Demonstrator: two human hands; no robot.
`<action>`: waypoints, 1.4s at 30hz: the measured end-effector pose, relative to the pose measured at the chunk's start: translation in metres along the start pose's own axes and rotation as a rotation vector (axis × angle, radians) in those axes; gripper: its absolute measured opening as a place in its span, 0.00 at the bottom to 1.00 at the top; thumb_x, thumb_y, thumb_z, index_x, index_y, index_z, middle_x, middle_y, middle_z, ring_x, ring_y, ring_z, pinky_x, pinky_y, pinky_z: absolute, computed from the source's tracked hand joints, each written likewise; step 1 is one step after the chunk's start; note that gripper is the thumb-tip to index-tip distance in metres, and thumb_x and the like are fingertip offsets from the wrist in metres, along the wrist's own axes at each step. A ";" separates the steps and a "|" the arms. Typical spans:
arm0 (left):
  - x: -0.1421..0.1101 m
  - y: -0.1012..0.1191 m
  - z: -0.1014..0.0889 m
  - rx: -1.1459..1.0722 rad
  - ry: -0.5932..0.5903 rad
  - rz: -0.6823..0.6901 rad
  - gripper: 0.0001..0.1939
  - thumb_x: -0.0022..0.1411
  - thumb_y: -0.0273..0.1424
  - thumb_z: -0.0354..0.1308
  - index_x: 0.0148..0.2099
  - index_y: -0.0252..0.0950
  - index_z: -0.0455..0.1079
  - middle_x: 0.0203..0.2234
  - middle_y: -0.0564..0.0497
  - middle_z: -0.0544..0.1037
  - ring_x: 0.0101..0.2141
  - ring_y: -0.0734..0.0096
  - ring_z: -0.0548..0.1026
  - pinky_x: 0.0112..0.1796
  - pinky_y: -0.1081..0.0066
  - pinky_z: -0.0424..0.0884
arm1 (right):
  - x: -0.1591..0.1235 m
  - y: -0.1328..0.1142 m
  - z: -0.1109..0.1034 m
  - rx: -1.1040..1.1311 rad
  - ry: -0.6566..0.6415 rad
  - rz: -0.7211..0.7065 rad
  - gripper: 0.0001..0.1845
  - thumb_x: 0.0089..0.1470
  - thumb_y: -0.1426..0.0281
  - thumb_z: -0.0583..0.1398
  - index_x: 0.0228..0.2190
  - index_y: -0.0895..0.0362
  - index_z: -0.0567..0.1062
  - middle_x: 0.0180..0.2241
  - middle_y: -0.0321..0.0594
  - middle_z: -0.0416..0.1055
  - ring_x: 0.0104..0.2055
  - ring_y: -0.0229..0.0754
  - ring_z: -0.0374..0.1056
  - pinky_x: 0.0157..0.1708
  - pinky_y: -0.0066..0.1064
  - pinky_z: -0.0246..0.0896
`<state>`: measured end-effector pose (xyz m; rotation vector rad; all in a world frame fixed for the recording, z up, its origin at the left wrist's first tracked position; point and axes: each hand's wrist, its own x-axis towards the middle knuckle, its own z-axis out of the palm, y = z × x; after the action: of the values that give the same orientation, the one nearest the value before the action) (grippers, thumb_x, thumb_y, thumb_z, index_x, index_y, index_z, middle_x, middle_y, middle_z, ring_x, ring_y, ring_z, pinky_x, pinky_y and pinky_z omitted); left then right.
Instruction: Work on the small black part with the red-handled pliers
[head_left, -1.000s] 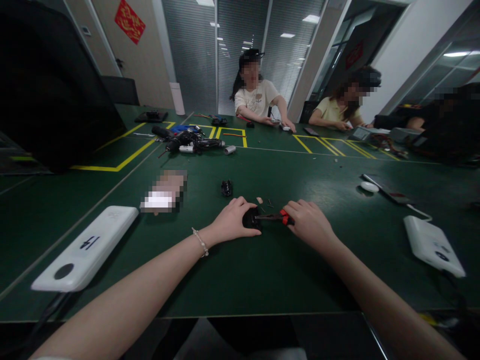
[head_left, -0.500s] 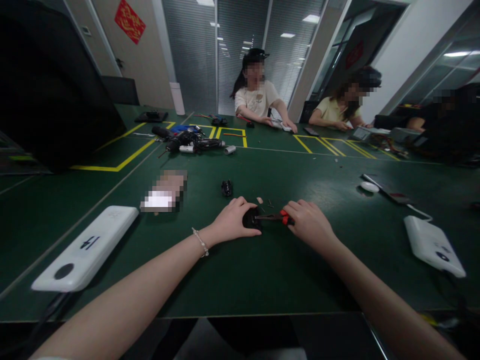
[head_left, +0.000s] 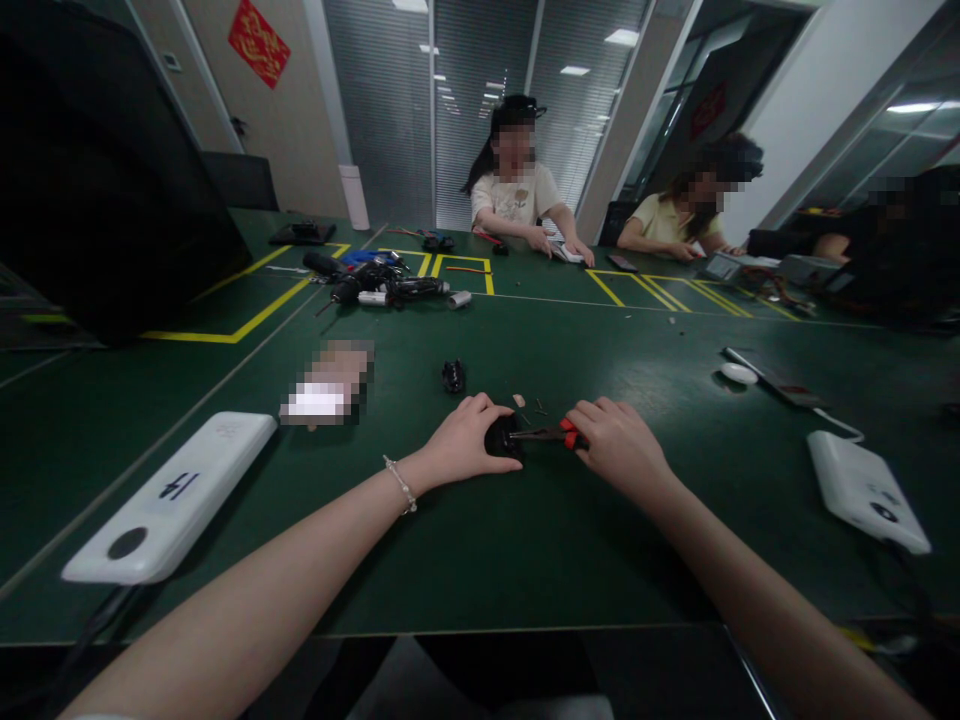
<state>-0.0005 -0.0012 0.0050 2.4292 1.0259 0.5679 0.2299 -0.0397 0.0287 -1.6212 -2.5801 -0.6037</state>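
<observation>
Pliers (head_left: 547, 434) out front in the head view, lying almost parallel to the near edge of the green table (head_left: 450, 570), tips to the left, red handles (head_left: 571, 432) wrapped in the right hand (head_left: 619, 440). Left hand (head_left: 469, 440) has thumb and fingers curved round a small black part (head_left: 502, 438), closer to the table's near edge than its far one. And there's the relation that counts: the part lies between the hands, straight left of the right, in line with the pliers' long axis; the left hand is nearer, touching it, while the right gets there only through the tool. Which way the part's own length runs, I can't tell, with that hand over it; whether the tips grip anything is too small to read. Hands apart, pliers across the gap. Just toward the far edge, thin dark bits (head_left: 539, 406) and a pale scrap (head_left: 519, 400); farther that way, another black piece (head_left: 453, 376).
</observation>
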 end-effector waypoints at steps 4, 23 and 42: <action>0.000 0.001 0.000 -0.006 -0.004 -0.004 0.33 0.46 0.49 0.59 0.52 0.39 0.59 0.40 0.48 0.63 0.40 0.60 0.64 0.38 0.62 0.66 | 0.000 -0.001 0.000 0.038 -0.038 0.029 0.13 0.40 0.72 0.60 0.33 0.58 0.70 0.33 0.41 0.68 0.35 0.43 0.60 0.34 0.35 0.53; 0.001 -0.001 0.001 0.010 0.007 0.008 0.34 0.46 0.49 0.58 0.52 0.40 0.59 0.40 0.48 0.63 0.40 0.59 0.64 0.39 0.61 0.65 | 0.000 -0.001 0.001 0.033 -0.017 0.015 0.09 0.42 0.72 0.58 0.31 0.57 0.70 0.31 0.40 0.68 0.33 0.43 0.59 0.32 0.33 0.52; 0.000 0.001 -0.001 -0.014 -0.006 -0.006 0.34 0.45 0.48 0.59 0.52 0.40 0.59 0.41 0.48 0.63 0.41 0.59 0.64 0.40 0.61 0.65 | 0.001 -0.001 -0.001 0.020 -0.013 0.001 0.10 0.42 0.73 0.58 0.32 0.57 0.70 0.33 0.42 0.68 0.35 0.44 0.60 0.33 0.35 0.52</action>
<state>-0.0005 -0.0022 0.0066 2.4137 1.0238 0.5635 0.2285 -0.0394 0.0298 -1.6258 -2.5860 -0.5676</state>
